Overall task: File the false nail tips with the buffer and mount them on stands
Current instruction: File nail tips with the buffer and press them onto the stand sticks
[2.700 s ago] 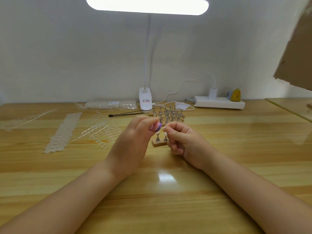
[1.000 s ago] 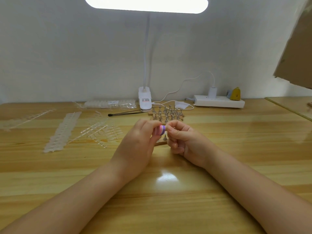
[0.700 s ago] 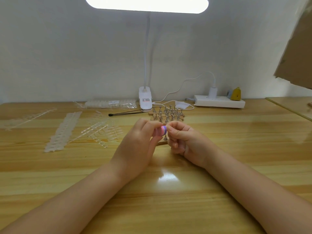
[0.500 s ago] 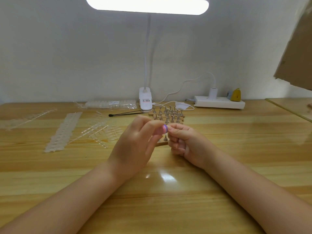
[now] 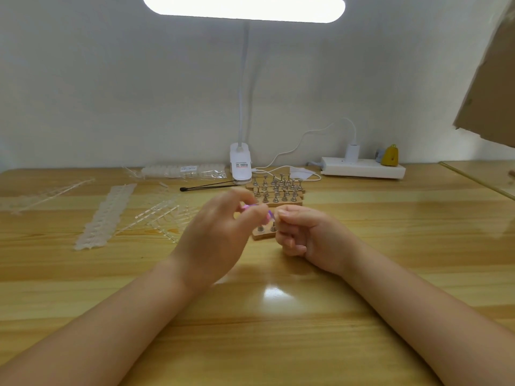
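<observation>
My left hand [image 5: 217,235] is blurred and grips a small pink and purple buffer [image 5: 269,215] between thumb and fingers. My right hand [image 5: 306,232] sits just right of it, fingers curled, thumb and forefinger pinched together beside the buffer; the nail tip itself is too small to make out. Below the two hands a small wooden block [image 5: 262,234] carries two metal stands. Behind it lie longer wooden bases with several metal stands [image 5: 276,192].
Strips of clear nail tips [image 5: 107,215] and plastic sprues [image 5: 158,215] lie on the left of the wooden table [image 5: 278,330]. A bag of tips [image 5: 184,171], a black stick [image 5: 209,186], the lamp clamp [image 5: 240,165] and a power strip [image 5: 362,169] line the back.
The left hand has been moving back and forth with the buffer against the right hand's pinch; it now sits slightly left, uncovering both stands on the small block. The right hand barely moved.
</observation>
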{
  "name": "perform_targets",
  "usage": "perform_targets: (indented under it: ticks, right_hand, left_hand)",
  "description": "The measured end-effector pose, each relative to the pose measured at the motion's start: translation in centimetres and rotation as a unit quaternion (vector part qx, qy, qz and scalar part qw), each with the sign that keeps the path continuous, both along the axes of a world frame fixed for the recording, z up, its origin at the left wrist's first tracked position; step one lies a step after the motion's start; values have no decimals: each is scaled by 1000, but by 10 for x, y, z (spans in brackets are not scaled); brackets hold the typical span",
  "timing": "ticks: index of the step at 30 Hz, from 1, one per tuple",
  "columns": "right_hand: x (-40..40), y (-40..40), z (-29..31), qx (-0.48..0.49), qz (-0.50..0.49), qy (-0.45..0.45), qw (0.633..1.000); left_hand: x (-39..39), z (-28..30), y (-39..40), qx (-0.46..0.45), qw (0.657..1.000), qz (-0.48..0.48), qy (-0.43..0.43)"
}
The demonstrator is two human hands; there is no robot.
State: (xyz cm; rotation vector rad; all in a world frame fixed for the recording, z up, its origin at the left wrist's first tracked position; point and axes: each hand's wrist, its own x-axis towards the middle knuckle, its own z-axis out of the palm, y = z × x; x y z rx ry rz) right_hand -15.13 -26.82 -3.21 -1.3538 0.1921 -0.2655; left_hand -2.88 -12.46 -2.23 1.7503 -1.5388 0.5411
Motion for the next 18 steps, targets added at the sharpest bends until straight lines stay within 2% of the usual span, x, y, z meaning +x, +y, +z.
perform_targets:
  ticks: [3,5,11,15,18]
  right_hand:
    - [1,1,-1,-7,1,-2,1000]
    - [2,2,-1,-18,-2,-6,1000]
    - [1,-1,-1,9,-7,2,1000]
    - [2,1,-3,-3,-9,-13,1000]
    - [1,0,-3,8,-13,-21,1000]
  left_hand:
    - [5,-1,2,-67,987,-58,-135]
    - [1,-4,-1,-67,982,-95,-152]
    - [8,-6,0,-11,996,-49,-70]
    - [-2,-3,-1,-53,992,-102,-42]
    - [-6,-5,-1,-27,994,-99,-42]
